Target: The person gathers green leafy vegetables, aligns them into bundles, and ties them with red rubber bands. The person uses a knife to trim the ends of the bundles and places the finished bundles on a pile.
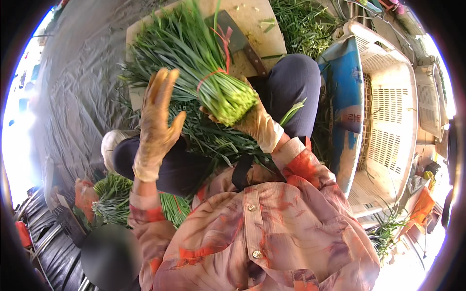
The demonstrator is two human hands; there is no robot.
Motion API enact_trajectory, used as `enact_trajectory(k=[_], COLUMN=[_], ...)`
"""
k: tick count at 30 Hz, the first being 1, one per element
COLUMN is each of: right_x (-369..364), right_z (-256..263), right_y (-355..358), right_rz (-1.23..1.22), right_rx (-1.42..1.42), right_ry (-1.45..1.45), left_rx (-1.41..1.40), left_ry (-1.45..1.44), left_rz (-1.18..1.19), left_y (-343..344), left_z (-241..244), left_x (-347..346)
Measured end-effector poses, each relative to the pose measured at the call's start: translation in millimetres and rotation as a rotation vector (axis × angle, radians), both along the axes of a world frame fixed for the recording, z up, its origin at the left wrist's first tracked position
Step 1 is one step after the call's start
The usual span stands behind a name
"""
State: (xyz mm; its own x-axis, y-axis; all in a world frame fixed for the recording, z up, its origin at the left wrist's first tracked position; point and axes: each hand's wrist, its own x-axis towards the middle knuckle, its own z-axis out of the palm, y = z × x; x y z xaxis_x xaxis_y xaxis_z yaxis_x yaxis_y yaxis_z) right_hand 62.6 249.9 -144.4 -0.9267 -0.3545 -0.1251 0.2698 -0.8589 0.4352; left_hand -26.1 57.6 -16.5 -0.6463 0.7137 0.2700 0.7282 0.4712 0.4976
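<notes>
My right hand (pixel 258 122), in a thin stained glove, is closed round the cut-stem end of a bundle of long green leaves (pixel 182 62), which look like Chinese chives. A red tie (pixel 211 74) circles the bundle near its stems, its loose ends sticking up. My left hand (pixel 158 120), gloved too, is raised just left of the stems with its fingers apart and nothing in it. Behind the bundle, a cleaver (pixel 235 36) with a wooden handle lies on a pale cutting board (pixel 267 22). Loose green leaves (pixel 218 140) lie between my legs.
On the right stand a white plastic basket (pixel 411 120) and a blue printed sack (pixel 344 94). Leaf trimmings (pixel 305 29) lie beyond the board. Further bundles (pixel 114 198) are at lower left, by an orange-red plastic bag (pixel 85 196). Grey sheeting (pixel 83 91) covers the ground at left.
</notes>
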Motion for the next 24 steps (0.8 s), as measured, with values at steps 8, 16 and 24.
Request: enact_trajectory(k=[8,16,24], right_x=[33.9,89.0,39.8], right_z=[-9.8,53.0,112.8], right_y=[-19.5,21.0,42.0], right_rz=[0.211,0.501,-0.319], right_rx=[-0.071,1.237,2.202], right_ry=[0.07,0.737,0.486], left_rx=[1.005,1.373,1.132], left_ry=[-1.704,-1.722,-1.404], left_rz=[0.192,0.224,0.49], left_y=[-0.9,42.3,23.5], left_z=[-127.8,-81.4,-61.6], left_x=[57.4,24.4,11.1])
